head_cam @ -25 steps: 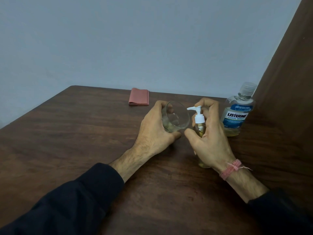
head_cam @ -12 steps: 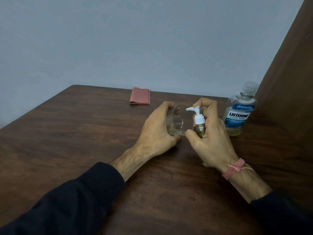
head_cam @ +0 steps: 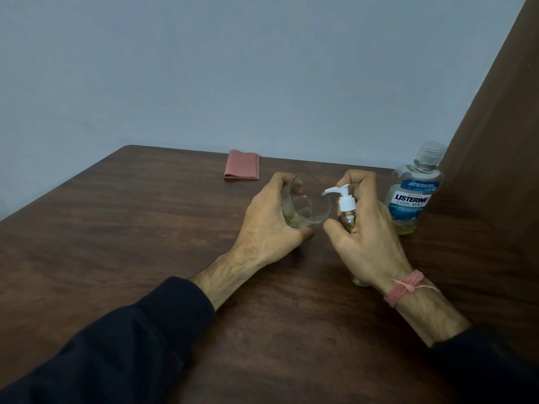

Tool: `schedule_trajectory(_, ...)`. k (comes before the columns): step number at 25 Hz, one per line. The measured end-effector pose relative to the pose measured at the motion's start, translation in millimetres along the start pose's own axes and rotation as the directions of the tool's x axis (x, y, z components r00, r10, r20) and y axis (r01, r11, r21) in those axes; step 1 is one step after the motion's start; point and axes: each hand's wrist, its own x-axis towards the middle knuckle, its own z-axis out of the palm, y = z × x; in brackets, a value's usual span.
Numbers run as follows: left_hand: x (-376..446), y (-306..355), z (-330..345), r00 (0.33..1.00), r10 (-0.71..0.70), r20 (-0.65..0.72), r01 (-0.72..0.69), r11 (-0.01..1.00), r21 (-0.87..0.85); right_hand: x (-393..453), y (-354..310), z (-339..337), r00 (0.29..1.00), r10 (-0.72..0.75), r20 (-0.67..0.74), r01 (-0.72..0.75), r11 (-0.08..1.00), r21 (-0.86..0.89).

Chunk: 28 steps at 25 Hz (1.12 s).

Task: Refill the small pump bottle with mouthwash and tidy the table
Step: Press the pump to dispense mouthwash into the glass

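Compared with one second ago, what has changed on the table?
Very little. The left hand tipped the glass upright, then tilted it again toward the pump bottle, whose nozzle now points into its mouth. The right hand kept its hold on the pump bottle. The mouthwash bottle and pink cloth did not move.

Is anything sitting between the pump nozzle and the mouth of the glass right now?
Nothing visible. The right hand grips the small pump bottle, and its white nozzle points straight at the open rim of the tilted glass, which the left hand holds.
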Motion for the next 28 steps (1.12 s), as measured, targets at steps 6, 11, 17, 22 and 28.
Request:
schedule_trajectory(6, 2, -1, -1, 1.0, -0.022, -0.001, 0.022, 1.0, 0.002, 1, -2, -1, 0.998, -0.038, 0.049, 0.038, 0.999, 0.0)
schedule_trajectory(11, 1, 1, 0, 1.0, 0.02, 0.022, -0.021, 0.999, 0.027, -2, -2, 0, 0.996, -0.08, 0.036, 0.079, 0.996, 0.046)
schedule_trajectory(17, -1, 4, 1, 0.996, 0.054, 0.07, -0.057, 0.998, 0.039, -1, 2, 1, 0.999, 0.0, -0.046, 0.004, 0.997, 0.075)
schedule_trajectory(22, -1, 4, 0, 0.995, 0.059, 0.077, -0.063, 0.996, 0.06, -2, 2, 1, 0.999, -0.044, -0.031, 0.046, 0.996, 0.075)
schedule_trajectory(28, -2, 5, -1, 0.993, 0.053, 0.104, -0.06, 0.996, 0.058, -5, 10, 1, 0.994, -0.039, -0.104, 0.056, 0.984, 0.17)
